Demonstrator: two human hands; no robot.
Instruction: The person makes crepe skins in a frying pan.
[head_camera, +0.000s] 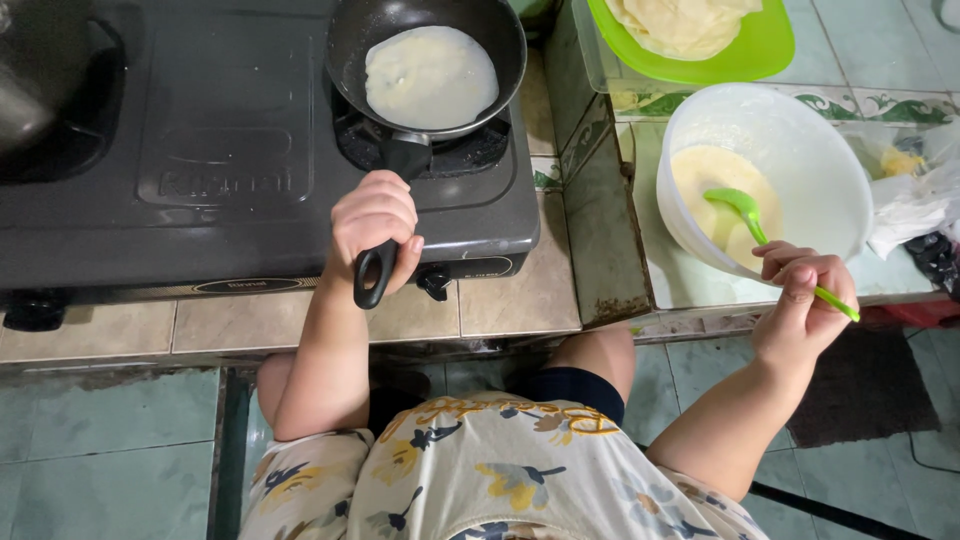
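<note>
Gripping the pan handle in a clenched left hand, pan straight ahead on the burner, handle's long axis running back toward the body. Pinching the green ladle with the right hand, scoop sunk leftward into the batter bowl.

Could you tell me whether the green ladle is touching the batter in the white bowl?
Touching: the head view shows the green ladle with its scoop resting in the batter inside the white bowl.

A home kitchen, seen from above: a dark two-burner gas stove sits on a low tiled ledge, beside it a white bowl of batter, with green floor tiles below.
</note>
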